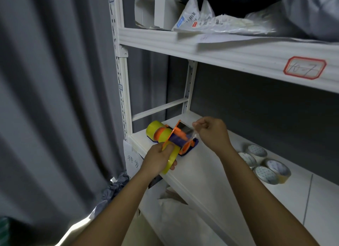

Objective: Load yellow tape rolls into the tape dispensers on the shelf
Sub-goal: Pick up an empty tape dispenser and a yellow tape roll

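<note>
Gripping a yellow roll of packing tape (171, 160), the left hand (157, 159) has its fingers curled shut around the roll's rim at the near left edge of the white metal shelf board (211, 172). This roll sits against the near end of an orange and blue plastic tape dispenser (180, 138), which rests on the board. The right hand (212, 132) is to the right of the dispenser, its thumb and forefinger pinched narrowly together on a clear strip of tape end (194, 131) at the dispenser's metal blade plate (184, 127); the remaining fingers are folded into the palm. A second yellow tape roll (153, 129) on an orange hub lies at the far left of the dispenser, touching it. Four patterned white tape rolls (264, 164) lie grouped on the board, well apart to the right. A red-bordered label (304, 68) is fixed to the upper shelf edge.
</note>
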